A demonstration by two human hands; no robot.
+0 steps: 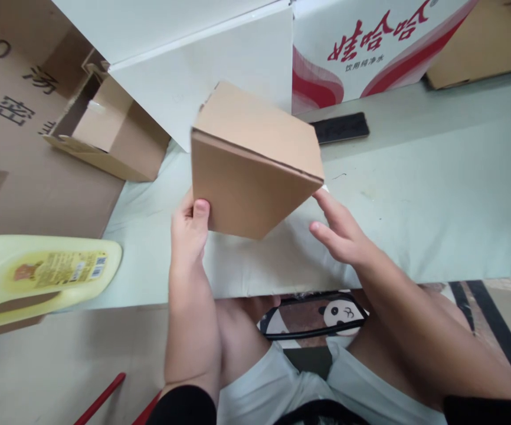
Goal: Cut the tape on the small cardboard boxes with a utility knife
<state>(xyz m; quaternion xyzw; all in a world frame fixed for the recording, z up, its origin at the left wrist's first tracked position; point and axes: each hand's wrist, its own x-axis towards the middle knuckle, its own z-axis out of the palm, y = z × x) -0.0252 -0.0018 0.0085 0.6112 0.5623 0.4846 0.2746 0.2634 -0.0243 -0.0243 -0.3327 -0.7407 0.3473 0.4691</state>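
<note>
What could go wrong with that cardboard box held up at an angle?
The box might slip or twist: the left hand grips it near one lower side, while the right hand is open, its thumb clear of the cardboard. If it fell backward, it could also hit the dark, phone-like object lying behind it on the table.

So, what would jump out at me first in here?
Probably the tilted cardboard box at centre, its left side gripped by the left hand, the right hand near its right corner. Then maybe the red-and-white purified-water carton at the upper right, the pale yellow jug at the left edge, or the panda picture near the bottom.
</note>
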